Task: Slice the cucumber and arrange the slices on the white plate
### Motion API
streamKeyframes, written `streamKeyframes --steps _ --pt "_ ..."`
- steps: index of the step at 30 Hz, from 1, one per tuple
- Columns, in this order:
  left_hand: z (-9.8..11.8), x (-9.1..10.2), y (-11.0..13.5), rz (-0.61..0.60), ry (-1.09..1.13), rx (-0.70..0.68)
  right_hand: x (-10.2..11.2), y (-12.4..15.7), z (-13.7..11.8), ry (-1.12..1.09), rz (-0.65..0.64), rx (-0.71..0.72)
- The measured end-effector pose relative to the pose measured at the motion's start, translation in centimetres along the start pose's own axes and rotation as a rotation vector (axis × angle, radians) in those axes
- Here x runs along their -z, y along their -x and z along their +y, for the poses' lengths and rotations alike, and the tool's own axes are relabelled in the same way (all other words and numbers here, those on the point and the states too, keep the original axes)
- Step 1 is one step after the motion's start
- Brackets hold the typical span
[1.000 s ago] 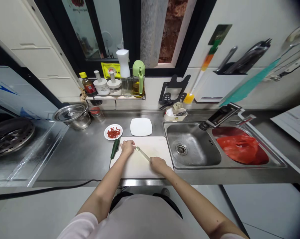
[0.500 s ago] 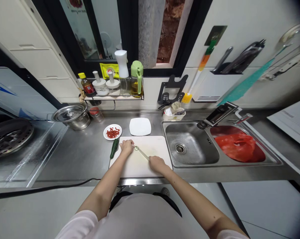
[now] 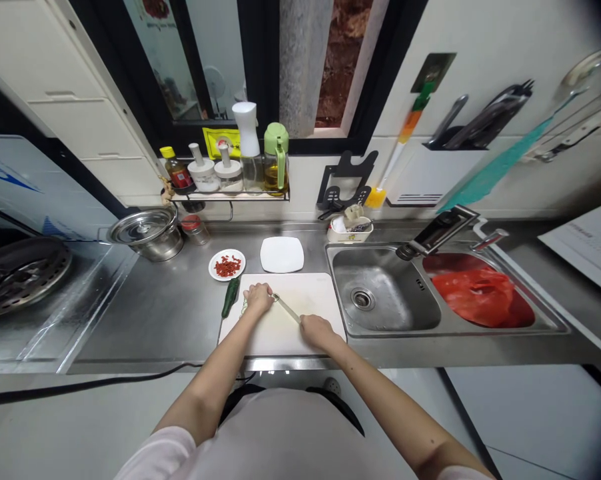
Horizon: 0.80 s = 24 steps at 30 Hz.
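Observation:
My right hand (image 3: 316, 332) is closed around the handle of a kitchen knife (image 3: 287, 309), whose blade points up and left across the white cutting board (image 3: 300, 340). At the blade's tip is a small, thin green-edged ring (image 3: 275, 296), perhaps a cucumber slice. Right beside it, my left hand (image 3: 258, 297) has its fingers curled together; what they hold, if anything, is hidden. Pale green slices (image 3: 244, 305) show partly from under the left hand. Along the board's left edge lies a dark green cucumber piece (image 3: 230, 298).
Behind the board stand a small plate (image 3: 238, 270) of red pieces and a white square dish (image 3: 282, 255). To the right is a steel sink (image 3: 390, 313), with a red bag (image 3: 473, 297) in its second basin. A lidded pot (image 3: 155, 237) sits at the left.
My left hand has shifted slightly right, up to the knife's tip and the thin ring there. More slices show at its left. The right hand keeps its grip on the knife.

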<state>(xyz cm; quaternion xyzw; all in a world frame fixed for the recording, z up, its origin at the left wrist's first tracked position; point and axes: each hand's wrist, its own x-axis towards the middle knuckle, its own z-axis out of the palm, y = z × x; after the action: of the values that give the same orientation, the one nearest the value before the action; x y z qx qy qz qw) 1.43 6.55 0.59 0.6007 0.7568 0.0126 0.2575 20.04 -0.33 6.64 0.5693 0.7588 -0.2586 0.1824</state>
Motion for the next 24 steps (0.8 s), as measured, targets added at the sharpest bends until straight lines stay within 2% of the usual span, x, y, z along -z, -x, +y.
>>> streamKeyframes --steps 13,24 --pt "-0.19 0.37 -0.5 -0.077 0.162 0.015 -0.49 0.59 0.54 0.003 0.003 -0.01" --pt "-0.2 0.74 -0.06 -0.135 0.21 -0.058 -0.62 0.58 0.64 -0.02 -0.001 -0.017"
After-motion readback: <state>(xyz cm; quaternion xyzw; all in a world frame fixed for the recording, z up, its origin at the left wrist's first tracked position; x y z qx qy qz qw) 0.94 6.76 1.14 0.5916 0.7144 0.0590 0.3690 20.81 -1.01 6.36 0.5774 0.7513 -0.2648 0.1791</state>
